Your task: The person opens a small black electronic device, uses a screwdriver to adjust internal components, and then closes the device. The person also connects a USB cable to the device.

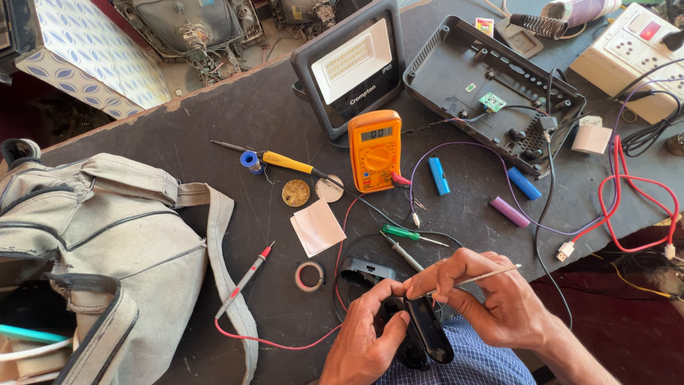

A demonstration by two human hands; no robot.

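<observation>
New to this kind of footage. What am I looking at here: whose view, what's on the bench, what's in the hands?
There is one picture, from a camera worn on a person's head, looking down at their own bare hands. No robot is involved.

The left hand grips a small black plastic device. The right hand pinches thin metal tweezers against it.

On the dark workbench lie an orange multimeter with a red probe, a yellow-handled soldering iron, a green screwdriver, a roll of tape, an LED floodlight, an open black casing and three cylindrical cells. A grey bag sits at the left.
</observation>
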